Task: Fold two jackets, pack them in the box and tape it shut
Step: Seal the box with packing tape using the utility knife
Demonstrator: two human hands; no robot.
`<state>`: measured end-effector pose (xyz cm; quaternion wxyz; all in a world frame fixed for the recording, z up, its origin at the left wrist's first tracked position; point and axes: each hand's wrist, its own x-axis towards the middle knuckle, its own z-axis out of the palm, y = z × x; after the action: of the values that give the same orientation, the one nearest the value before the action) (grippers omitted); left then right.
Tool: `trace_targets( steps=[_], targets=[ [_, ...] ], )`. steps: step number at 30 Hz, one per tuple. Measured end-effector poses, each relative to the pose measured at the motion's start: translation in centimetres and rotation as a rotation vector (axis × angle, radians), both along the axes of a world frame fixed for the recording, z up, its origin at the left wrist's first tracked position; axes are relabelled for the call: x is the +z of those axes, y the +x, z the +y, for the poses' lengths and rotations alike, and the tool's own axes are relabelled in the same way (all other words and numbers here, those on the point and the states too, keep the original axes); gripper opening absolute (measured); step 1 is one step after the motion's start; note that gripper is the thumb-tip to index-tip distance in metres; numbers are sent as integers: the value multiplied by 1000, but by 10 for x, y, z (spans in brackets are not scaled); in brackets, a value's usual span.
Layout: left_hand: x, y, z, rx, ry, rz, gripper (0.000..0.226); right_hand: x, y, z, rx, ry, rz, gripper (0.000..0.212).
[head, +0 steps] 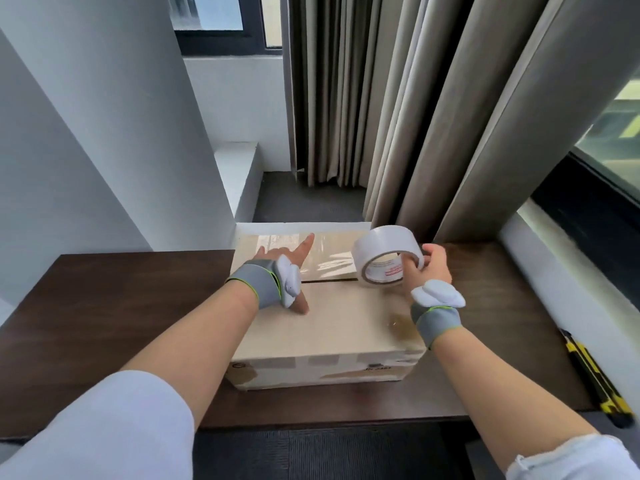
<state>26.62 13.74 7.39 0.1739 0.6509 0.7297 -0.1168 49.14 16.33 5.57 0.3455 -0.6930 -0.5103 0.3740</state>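
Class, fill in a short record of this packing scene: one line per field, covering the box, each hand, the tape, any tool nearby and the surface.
box: cardboard box, flaps closed, seam visible across the top
left hand: left hand flat on the box top, fingers spread across the seam
right hand: right hand holds the tape roll, fingers through its core
tape: tape roll raised above the right end of the seam; glossy tape already on the far flap
tool: yellow-black utility knife at the table's right edge
surface: dark wooden table

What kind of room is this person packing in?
Probably an office or hotel-style room, though it is hard to be sure: floor-length curtains beside big windows, grey carpet, and a dark wooden desk.
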Motion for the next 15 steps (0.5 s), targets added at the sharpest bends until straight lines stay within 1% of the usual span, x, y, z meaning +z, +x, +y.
trace_targets(
  steps=[2, 4, 6, 8, 10, 13, 15],
  targets=[
    [-2, 17, 9, -40, 30, -85, 126, -2, 3, -3, 27, -152, -41, 38],
    [-7, 37, 11, -83, 77, -131, 129, -2, 6, -4, 96, -233, -111, 37],
    [-10, 54, 18, -95, 94, -173, 130, -1, 12, -1, 104, -188, -150, 34],
    [-7, 60, 21, -131, 135, -153, 127, 1, 12, 1, 87, -104, -133, 27],
    [-9, 60, 25, -139, 121, -153, 125, 2, 12, 1, 91, -66, -142, 22],
    [-11, 57, 28, -113, 72, -225, 129, 0, 14, -1, 99, -38, -193, 25],
    [-9, 61, 29, -113, 61, -208, 124, 0, 16, 2, 101, -25, -229, 27]
  ],
)
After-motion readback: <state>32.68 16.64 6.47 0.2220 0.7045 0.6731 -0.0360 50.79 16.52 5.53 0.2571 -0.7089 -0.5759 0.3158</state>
